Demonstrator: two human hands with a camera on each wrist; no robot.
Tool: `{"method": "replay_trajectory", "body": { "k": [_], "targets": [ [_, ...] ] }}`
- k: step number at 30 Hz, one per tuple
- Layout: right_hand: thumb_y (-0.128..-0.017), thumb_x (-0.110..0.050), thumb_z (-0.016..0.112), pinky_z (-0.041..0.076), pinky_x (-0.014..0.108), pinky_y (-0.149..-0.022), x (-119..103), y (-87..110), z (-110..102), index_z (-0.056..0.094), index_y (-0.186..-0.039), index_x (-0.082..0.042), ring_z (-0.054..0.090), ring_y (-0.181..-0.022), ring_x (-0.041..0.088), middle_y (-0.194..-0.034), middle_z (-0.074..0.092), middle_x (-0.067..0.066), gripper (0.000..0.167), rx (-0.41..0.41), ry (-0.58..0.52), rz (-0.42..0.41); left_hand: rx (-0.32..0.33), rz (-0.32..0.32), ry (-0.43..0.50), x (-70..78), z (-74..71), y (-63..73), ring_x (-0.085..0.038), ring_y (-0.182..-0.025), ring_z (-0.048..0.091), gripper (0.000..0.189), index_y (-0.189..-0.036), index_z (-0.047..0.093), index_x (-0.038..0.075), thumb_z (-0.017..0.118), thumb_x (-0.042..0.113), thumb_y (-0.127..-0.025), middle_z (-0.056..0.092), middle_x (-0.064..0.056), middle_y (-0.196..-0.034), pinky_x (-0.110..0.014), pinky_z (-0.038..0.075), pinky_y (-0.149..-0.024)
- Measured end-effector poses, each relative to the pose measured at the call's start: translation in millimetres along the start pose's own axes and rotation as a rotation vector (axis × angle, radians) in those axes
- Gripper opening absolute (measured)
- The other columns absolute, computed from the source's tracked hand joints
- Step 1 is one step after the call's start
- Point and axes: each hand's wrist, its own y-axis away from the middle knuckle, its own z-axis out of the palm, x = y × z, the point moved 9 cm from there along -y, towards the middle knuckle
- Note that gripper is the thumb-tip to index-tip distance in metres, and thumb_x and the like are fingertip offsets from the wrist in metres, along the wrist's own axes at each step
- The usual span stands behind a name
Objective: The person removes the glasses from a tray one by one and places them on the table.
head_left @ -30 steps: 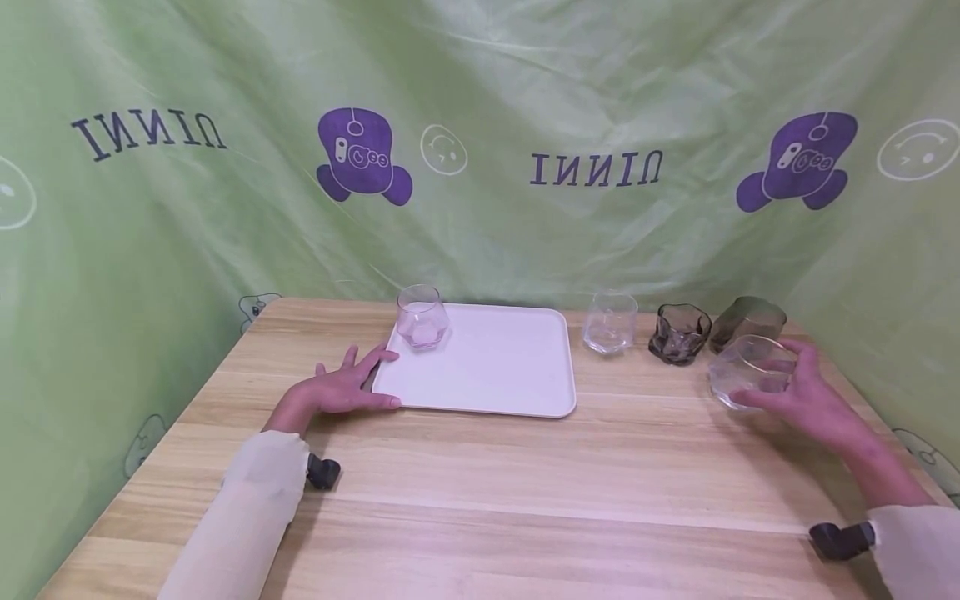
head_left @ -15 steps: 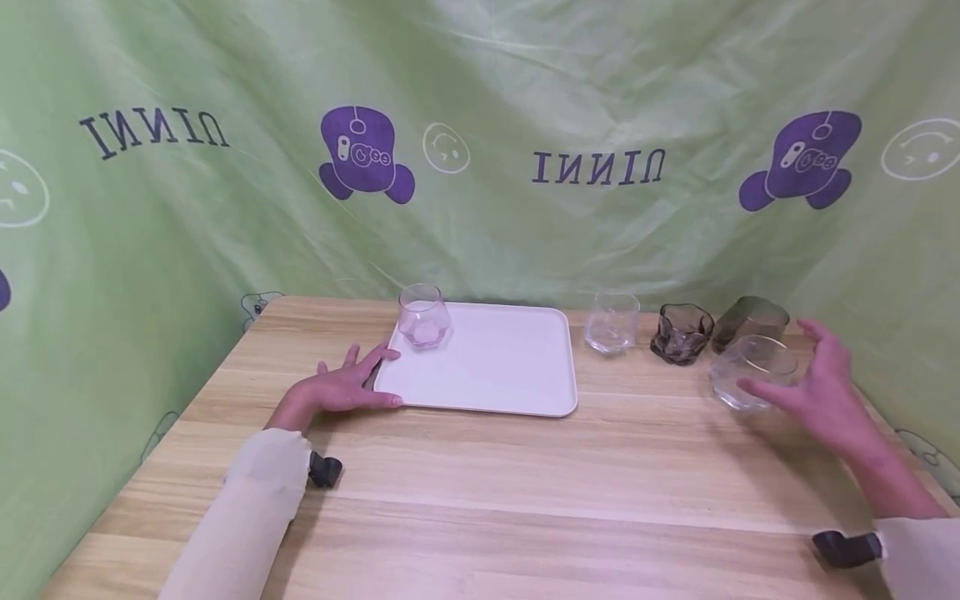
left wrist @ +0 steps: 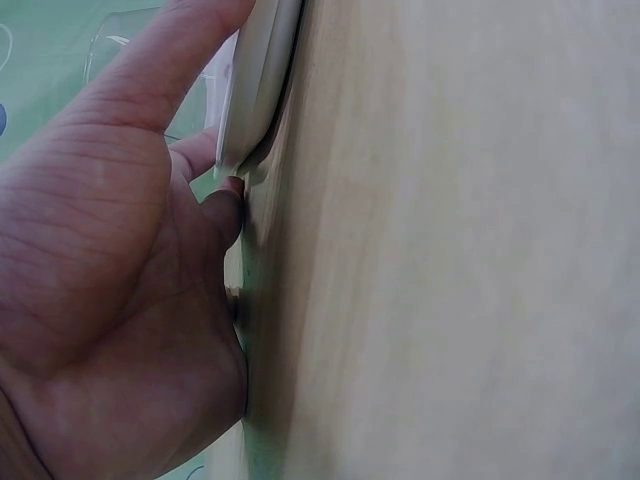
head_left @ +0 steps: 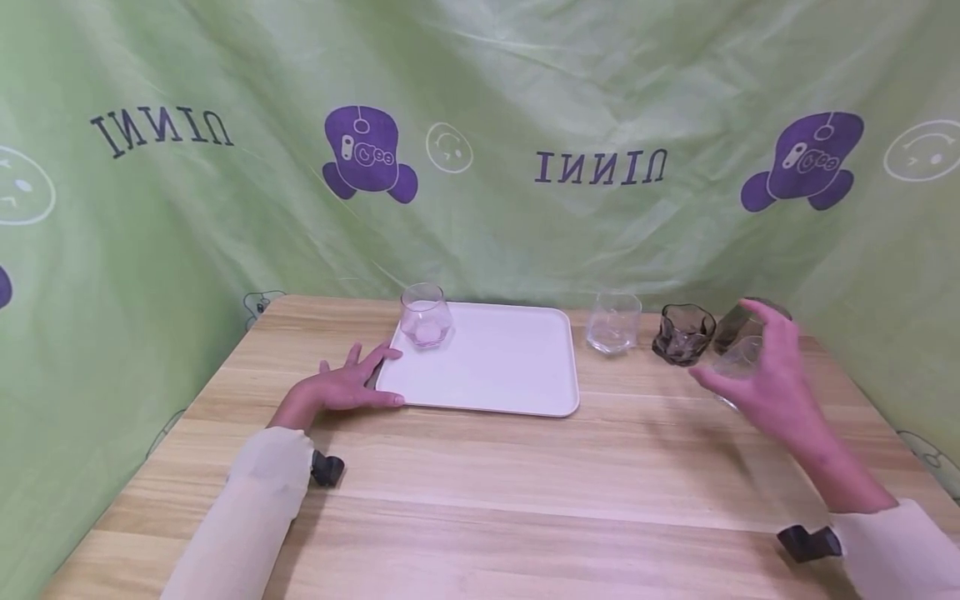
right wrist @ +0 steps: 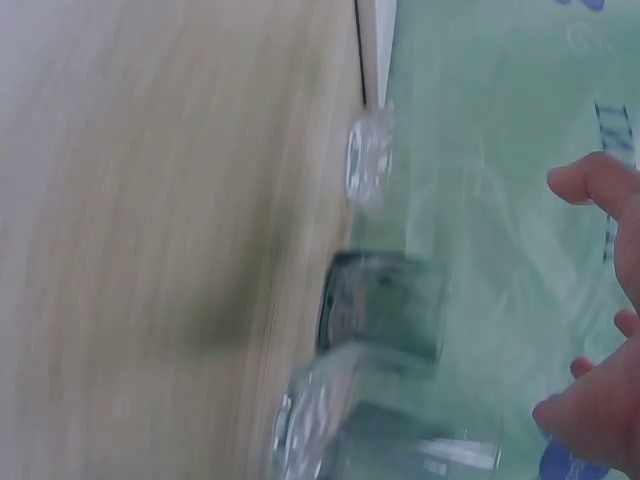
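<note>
My left hand (head_left: pixel 341 390) rests at the left end of a white rectangular tray (head_left: pixel 495 358), thumb and a finger touching its edge, fingers spread. A pinkish clear glass (head_left: pixel 426 321) stands on the tray's back left corner. Over on the right, my right hand (head_left: pixel 780 392) is raised with thumb and fingers apart, holding nothing. Behind it, a clear glass (head_left: pixel 738 358) on the table is partly hidden. In the right wrist view, blurred, that glass (right wrist: pixel 300 420) appears apart from the fingers (right wrist: pixel 590 180).
Between the tray and my right hand stand another clear glass (head_left: pixel 613 325) and a dark smoky wavy glass (head_left: pixel 682 337). A second dark glass (head_left: pixel 731 329) is partly covered by my hand. A green printed curtain (head_left: pixel 480 225) hangs behind the wooden table (head_left: pixel 525 492).
My right hand has let go of the clear glass, opened wider, lifted and moved left across in front of it. The glass stays where it was. My left hand has kept its place on the tray.
</note>
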Motion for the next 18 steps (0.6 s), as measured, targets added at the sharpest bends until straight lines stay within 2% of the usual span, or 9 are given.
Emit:
{"method": "replay_trajectory", "body": {
  "k": [2, 6, 9, 18],
  "targets": [
    [-0.074, -0.007, 0.093, 0.017, 0.074, -0.112, -7.7, -1.3, 8.7, 0.021, -0.160, -0.003, 0.024, -0.138, 0.057, -0.157, 0.020, 0.033, 0.113, -0.019, -0.013, -0.017, -0.001, -0.008, -0.002, 1.2, -0.8, 1.2, -0.051, -0.151, -0.014, 0.097, -0.157, 0.029, 0.026, 0.070, 0.072, -0.082, 0.013, -0.028, -0.167, -0.084, -0.015, -0.099],
    [-0.076, -0.011, 0.093, 0.028, 0.077, -0.102, -20.1, -3.3, 27.3, 0.021, -0.161, -0.004, 0.031, -0.130, 0.056, -0.154, 0.022, 0.035, 0.111, -0.077, -0.028, -0.033, -0.001, -0.022, -0.020, 0.0, -0.7, -0.4, -0.050, -0.151, -0.013, 0.095, -0.157, 0.028, 0.025, 0.071, 0.069, -0.085, 0.014, -0.025, -0.167, -0.084, -0.013, -0.101],
    [-0.077, -0.013, 0.092, 0.036, 0.071, -0.095, -30.0, -5.7, 41.5, 0.023, -0.159, -0.002, 0.037, -0.123, 0.052, -0.152, 0.025, 0.034, 0.108, -0.112, -0.043, -0.053, -0.001, -0.036, -0.028, -1.4, -0.5, -2.0, -0.048, -0.152, -0.012, 0.093, -0.157, 0.028, 0.025, 0.071, 0.067, -0.086, 0.014, -0.023, -0.168, -0.083, -0.013, -0.102],
    [-0.079, -0.011, 0.091, 0.038, 0.066, -0.105, -58.1, -12.2, 86.2, 0.027, -0.155, 0.004, 0.035, -0.136, 0.049, -0.152, 0.031, 0.028, 0.100, -0.215, -0.164, -0.095, -0.006, -0.041, -0.032, -2.3, 0.3, -2.1, -0.049, -0.152, -0.012, 0.093, -0.158, 0.028, 0.024, 0.071, 0.065, -0.087, 0.014, -0.024, -0.168, -0.083, -0.012, -0.102]
  ]
}}
